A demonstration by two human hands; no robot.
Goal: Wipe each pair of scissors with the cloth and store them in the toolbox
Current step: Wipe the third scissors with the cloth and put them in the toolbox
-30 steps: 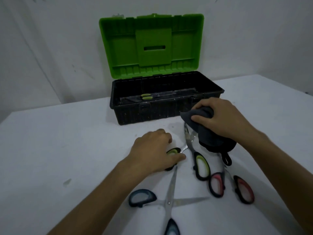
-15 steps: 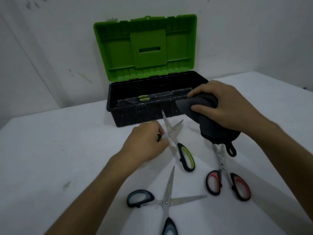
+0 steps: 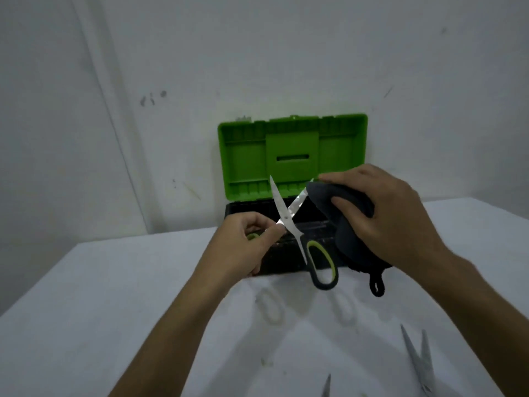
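The left hand [image 3: 247, 247] is curled closed around one green-lined handle of the green-handled scissors [image 3: 289, 222], fingers and thumb pinching near the pivot, and holds them up in the air in front of the toolbox [image 3: 292, 167]. The scissors are spread wide open, their two bright blades crossing in an X: one blade points up and slightly left, the other runs up to the right. The second handle loop, dark with a yellow-green lining, hangs free below and to the right.

The right hand [image 3: 380, 216] is closed over a dark grey cloth [image 3: 349, 239], fingers folded across its top; the cloth wraps the tip of the right-pointing blade and droops down, a small hanging loop dangling at its lower edge.

The toolbox stands at the far edge of the white table [image 3: 114, 296], black base, green lid upright against the wall. The blade tips of another pair of scissors [image 3: 418, 356] lie on the table at lower right.
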